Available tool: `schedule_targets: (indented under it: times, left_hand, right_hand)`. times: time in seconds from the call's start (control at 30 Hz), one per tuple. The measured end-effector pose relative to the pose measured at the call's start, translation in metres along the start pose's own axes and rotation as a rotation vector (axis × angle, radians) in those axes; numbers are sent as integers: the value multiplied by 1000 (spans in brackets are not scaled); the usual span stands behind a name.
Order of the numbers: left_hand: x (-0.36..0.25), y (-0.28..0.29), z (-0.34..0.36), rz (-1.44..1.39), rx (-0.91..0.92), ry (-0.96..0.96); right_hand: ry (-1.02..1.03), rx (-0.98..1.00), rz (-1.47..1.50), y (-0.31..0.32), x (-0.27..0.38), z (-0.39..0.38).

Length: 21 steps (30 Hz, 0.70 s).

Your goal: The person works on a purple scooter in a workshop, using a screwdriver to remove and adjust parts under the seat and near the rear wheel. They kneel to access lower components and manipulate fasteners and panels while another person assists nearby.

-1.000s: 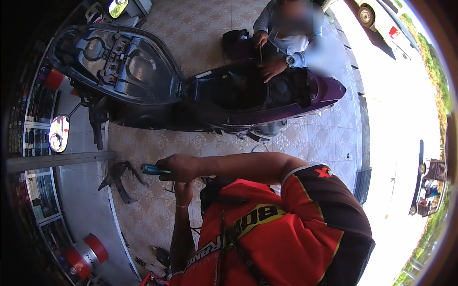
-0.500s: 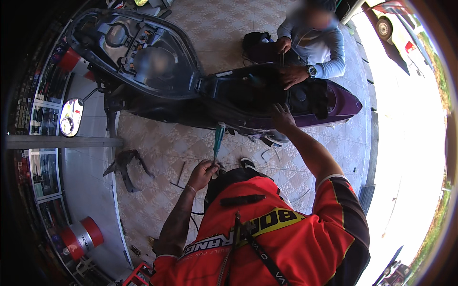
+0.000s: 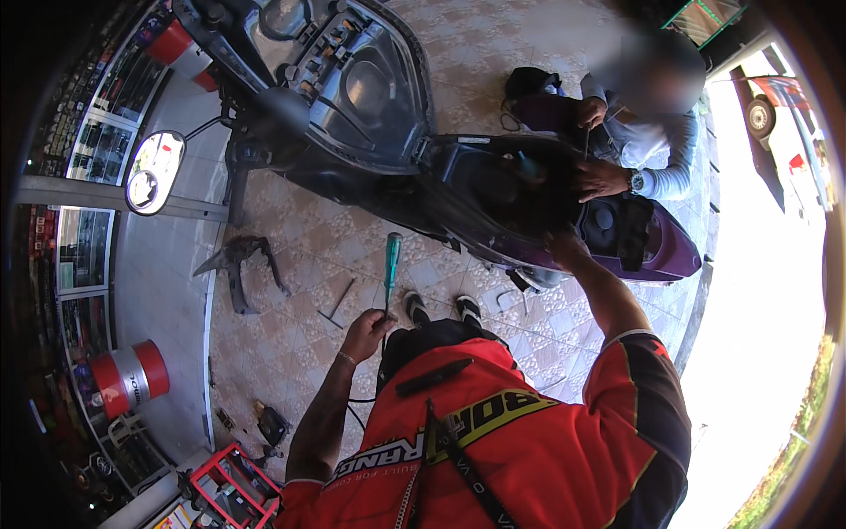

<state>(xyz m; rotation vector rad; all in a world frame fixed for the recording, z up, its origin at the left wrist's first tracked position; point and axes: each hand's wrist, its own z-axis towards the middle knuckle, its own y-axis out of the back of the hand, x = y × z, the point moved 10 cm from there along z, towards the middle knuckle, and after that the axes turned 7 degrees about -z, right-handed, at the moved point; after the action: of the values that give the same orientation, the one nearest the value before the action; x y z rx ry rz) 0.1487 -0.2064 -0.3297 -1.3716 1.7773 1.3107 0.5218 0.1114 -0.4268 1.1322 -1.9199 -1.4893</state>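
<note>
Fingers of my left hand (image 3: 366,336) now clamp the green screwdriver (image 3: 392,259), freeing my right hand (image 3: 568,249) for the scooter (image 3: 671,250), that hand's grip too shadowed to tell.

Green screwdriver handle (image 3: 392,256), purple scooter tail (image 3: 674,251), red-black shirt (image 3: 538,454), patterned tiles (image 3: 348,251)

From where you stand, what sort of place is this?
Probably a motorbike repair shop: a dark purple scooter has its black seat tipped open, the person's left hand holds a green-handled screwdriver by its shaft, and white-framed display cases stand at the picture's left.
</note>
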Motion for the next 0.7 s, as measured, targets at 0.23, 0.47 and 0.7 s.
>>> schedule_targets:
  times: [0.23, 0.47, 0.7]
  left_hand:
    - [15, -5, 3, -147, 11, 114]
    - [17, 0, 16, -71, 17, -13]
    - [35, 9, 24, -125, 118, 50]
  right_hand:
    - [-58, 168, 86, -9, -6, -2]
    - [-101, 226, 34, -17, -4, -2]
    - [-521, -5, 223, 27, 29, 2]
